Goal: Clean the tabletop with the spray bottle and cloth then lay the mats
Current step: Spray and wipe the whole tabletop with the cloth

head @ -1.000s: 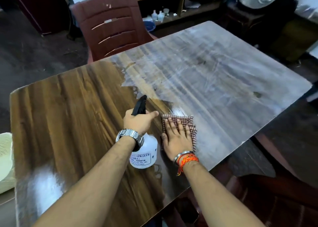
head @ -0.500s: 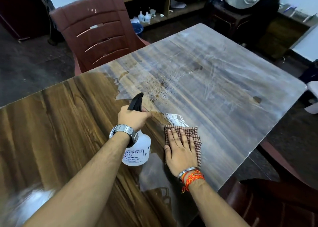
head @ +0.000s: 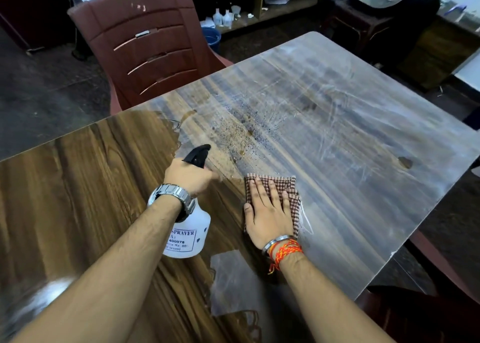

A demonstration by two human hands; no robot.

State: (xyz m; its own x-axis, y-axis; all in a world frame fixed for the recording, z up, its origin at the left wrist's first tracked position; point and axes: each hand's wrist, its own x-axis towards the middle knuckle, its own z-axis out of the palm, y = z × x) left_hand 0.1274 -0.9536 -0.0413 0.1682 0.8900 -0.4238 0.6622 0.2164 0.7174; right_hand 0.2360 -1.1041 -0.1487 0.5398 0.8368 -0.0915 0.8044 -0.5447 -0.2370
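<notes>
So the white spray bottle is gripped round the neck by the left hand, fingers curled under the black nozzle, which is aimed out over the tabletop. A speckle of droplets is sat just past the nozzle, so a spritz looks to be the step in hand. The trigger is hidden by the hand, so whether it's squeezed can't be told. The folded checked cloth is pressed flat to the table by the right hand, fingers straight and slightly spread. It's just beside the bottle, right on the line where glossy dark wood gives way to hazy grey film. Probably it's parked there so the wet patch can be swiped straight after. The near-left part reads as done, the far-right as not yet wiped. No mats can be seen, so that bit's likely a good way off. A maroon plastic chair is pushed up to the far edge.
</notes>
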